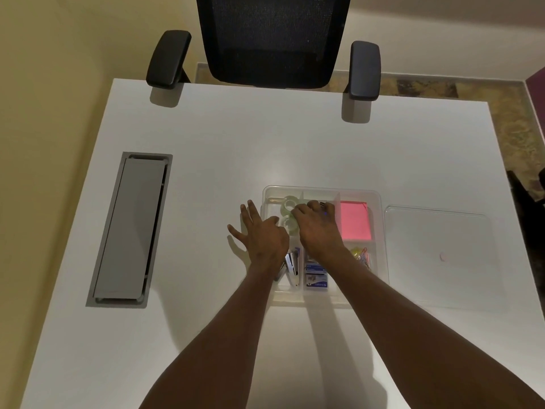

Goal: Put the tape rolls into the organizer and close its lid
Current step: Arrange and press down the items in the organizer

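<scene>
A clear plastic organizer (380,231) with dividers lies on the white desk. In its far-left compartment sit clear tape rolls (288,203), one behind the other. My right hand (317,227) reaches into that compartment, its fingers curled at the nearer tape roll (287,222); whether it grips the roll is hidden by the fingers. My left hand (259,234) rests with fingers spread at the organizer's left wall, holding nothing. The clear lid (439,255) lies flat on the desk right of the organizer.
Inside the organizer are pink sticky notes (354,221), a stapler (292,267), staple boxes (316,277) and coloured paper clips (363,256). A grey cable tray cover (129,228) is set in the desk at left. A black office chair (271,39) stands at the far edge.
</scene>
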A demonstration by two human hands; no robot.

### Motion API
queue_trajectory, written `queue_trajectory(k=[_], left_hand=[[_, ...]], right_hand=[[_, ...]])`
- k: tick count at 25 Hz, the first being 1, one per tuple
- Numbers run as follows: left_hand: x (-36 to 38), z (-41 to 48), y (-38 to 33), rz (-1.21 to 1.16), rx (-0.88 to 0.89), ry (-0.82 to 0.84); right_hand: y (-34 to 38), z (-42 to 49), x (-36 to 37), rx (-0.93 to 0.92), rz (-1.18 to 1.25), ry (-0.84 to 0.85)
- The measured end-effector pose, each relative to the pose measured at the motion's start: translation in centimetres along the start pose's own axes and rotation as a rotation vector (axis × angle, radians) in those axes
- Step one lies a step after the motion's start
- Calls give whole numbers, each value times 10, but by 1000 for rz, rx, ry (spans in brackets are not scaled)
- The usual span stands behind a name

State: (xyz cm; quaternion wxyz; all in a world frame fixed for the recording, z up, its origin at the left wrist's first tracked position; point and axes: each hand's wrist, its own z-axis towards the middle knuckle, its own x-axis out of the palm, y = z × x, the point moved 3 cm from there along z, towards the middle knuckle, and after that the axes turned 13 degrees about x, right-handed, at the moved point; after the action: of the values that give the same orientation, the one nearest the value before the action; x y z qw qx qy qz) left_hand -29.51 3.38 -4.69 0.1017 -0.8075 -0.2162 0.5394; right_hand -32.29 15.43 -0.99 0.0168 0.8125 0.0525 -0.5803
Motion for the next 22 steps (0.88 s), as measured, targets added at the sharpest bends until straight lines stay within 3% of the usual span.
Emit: queue_trajectory(k=[9,16,19,22], left_hand=[[3,-4,-1,-94,9,23],[0,-15,2,-103,36,-63],[-5,-23,3,-122,88,-179],[-3,-38,4,-380,79,-254]], right_hand=[[9,-3,6,-28,-72,61],[0,-24,16,-32,85,7],[-25,-35,13,113,273,-157],[-68,-56,17,345,381,-219]])
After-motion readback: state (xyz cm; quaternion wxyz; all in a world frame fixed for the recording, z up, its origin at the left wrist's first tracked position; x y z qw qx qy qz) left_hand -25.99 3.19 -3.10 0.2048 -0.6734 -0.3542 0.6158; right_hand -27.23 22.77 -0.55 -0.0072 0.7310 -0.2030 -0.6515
